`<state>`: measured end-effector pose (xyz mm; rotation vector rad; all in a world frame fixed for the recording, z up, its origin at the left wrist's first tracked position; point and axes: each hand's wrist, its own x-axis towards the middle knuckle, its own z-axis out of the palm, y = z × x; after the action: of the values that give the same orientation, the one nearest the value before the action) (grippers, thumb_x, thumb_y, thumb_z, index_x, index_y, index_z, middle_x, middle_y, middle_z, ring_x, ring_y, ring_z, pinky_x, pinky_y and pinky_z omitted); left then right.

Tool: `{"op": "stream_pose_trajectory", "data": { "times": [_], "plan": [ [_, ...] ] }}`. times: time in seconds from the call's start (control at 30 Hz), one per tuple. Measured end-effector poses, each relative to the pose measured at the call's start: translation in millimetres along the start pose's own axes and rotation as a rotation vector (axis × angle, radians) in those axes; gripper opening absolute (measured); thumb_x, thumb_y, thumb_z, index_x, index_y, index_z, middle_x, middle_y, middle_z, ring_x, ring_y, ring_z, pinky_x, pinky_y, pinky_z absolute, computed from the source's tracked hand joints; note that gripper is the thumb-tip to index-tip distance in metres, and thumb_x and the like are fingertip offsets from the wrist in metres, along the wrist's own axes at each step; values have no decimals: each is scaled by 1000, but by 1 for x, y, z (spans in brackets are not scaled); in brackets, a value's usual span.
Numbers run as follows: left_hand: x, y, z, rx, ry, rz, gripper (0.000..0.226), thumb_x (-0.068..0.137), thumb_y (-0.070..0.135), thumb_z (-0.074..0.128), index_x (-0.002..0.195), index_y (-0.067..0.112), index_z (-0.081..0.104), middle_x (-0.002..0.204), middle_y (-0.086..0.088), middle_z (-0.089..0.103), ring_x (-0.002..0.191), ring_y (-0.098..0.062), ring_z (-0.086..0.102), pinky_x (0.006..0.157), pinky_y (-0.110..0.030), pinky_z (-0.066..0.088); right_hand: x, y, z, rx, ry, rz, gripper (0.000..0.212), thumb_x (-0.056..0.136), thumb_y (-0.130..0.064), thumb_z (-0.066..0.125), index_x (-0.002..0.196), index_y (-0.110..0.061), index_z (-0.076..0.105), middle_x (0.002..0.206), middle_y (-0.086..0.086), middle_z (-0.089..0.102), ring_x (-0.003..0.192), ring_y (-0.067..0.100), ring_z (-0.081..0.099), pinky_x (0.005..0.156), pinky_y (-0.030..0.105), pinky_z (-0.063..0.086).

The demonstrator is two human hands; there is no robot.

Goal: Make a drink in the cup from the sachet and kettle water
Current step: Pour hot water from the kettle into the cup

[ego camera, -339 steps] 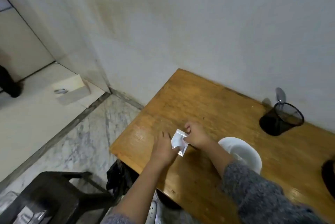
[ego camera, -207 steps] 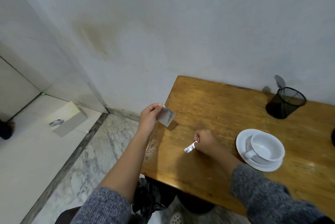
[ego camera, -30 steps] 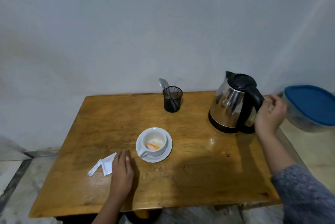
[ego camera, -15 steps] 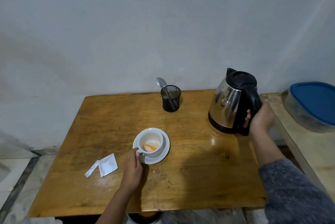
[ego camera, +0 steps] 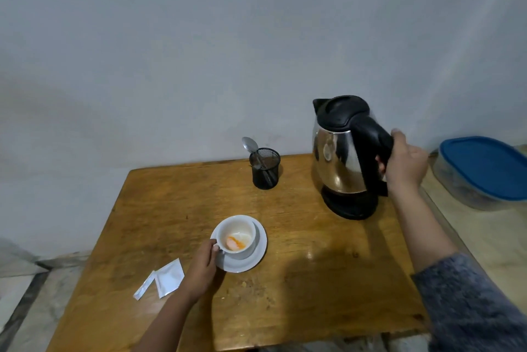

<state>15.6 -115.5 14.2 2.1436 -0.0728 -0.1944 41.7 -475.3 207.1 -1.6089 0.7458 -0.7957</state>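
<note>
A white cup (ego camera: 239, 234) holding orange and white powder stands on a white saucer (ego camera: 258, 254) near the table's middle. My left hand (ego camera: 201, 270) grips the cup's handle at its left side. The steel kettle (ego camera: 340, 156) with black lid and handle hangs lifted just above its black base (ego camera: 348, 204). My right hand (ego camera: 405, 160) is closed around the kettle handle. The torn white sachet (ego camera: 169, 277) and its torn-off strip (ego camera: 145, 286) lie flat on the table left of my left hand.
A black mesh holder (ego camera: 265, 167) with a spoon (ego camera: 251, 146) stands at the back of the wooden table (ego camera: 313, 280), against the wall. A blue-lidded container (ego camera: 484, 172) sits on a lower surface to the right. Tiled floor lies left of the table.
My right hand has raised the kettle off its base. My left hand left the sachet on the table and took hold of the cup's handle.
</note>
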Motion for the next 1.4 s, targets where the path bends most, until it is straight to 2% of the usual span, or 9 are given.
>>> {"op": "stream_pose_trajectory", "data": {
  "times": [0.13, 0.3, 0.4, 0.6, 0.7, 0.87, 0.97, 1.17, 1.4],
  "plan": [
    [3, 2, -6, 4, -43, -6, 23, 98, 23, 34, 104, 15, 55, 103, -6, 62, 95, -14, 57, 75, -22, 42, -19, -15, 17, -160, -90, -59, 54, 87, -42, 51, 41, -14, 52, 37, 2, 50, 45, 25, 51, 56, 33, 42],
    [9, 1, -13, 19, -74, -3, 20, 98, 22, 35, 102, 17, 54, 102, -6, 62, 95, -18, 57, 75, -27, 40, -58, -16, 39, -387, -281, -110, 55, 88, -37, 52, 39, -13, 46, 38, 2, 45, 41, 20, 43, 46, 31, 31],
    [13, 1, -19, 57, -114, 16, 19, 98, 21, 35, 98, 20, 54, 99, -3, 61, 91, -16, 56, 71, -21, 40, -76, -17, 55, -518, -419, -195, 58, 87, -35, 52, 34, -18, 36, 29, -3, 34, 36, 19, 35, 45, 27, 26],
    [19, 0, -24, 131, -141, 16, 17, 97, 22, 34, 94, 21, 51, 98, -5, 59, 88, -16, 54, 68, -20, 39, -100, -32, 85, -843, -645, -374, 48, 83, -40, 48, 42, -18, 41, 41, -3, 39, 44, 17, 41, 49, 25, 33],
    [20, -2, -24, 128, -144, 16, 17, 97, 23, 35, 94, 22, 51, 99, -5, 59, 88, -16, 53, 70, -25, 38, -103, -37, 93, -933, -689, -431, 44, 81, -44, 48, 48, -17, 43, 49, -2, 45, 51, 20, 47, 50, 26, 32],
    [21, -4, -25, 118, -157, 19, 16, 97, 21, 35, 94, 22, 51, 98, -5, 57, 88, -17, 52, 69, -24, 37, -111, -44, 107, -1021, -730, -520, 40, 81, -44, 49, 51, -18, 42, 54, -2, 48, 58, 23, 51, 49, 25, 29],
    [21, -4, -25, 108, -164, 27, 16, 97, 21, 35, 94, 22, 51, 97, -5, 57, 88, -18, 52, 68, -21, 37, -114, -49, 116, -1062, -747, -532, 37, 81, -42, 51, 54, -17, 45, 56, -2, 51, 58, 21, 50, 49, 24, 29],
    [20, -4, -26, 111, -161, 20, 20, 97, 22, 35, 98, 17, 54, 99, -7, 59, 88, -19, 53, 72, -27, 38, -121, -51, 127, -1115, -779, -551, 31, 80, -39, 52, 58, -18, 45, 59, -3, 51, 65, 22, 54, 49, 23, 27],
    [20, -1, -28, 107, -166, 16, 22, 97, 22, 35, 101, 13, 55, 102, -10, 59, 91, -23, 53, 77, -32, 41, -127, -52, 131, -1150, -792, -582, 31, 80, -38, 51, 57, -17, 45, 59, -2, 50, 60, 19, 51, 48, 23, 27]
  ]
}}
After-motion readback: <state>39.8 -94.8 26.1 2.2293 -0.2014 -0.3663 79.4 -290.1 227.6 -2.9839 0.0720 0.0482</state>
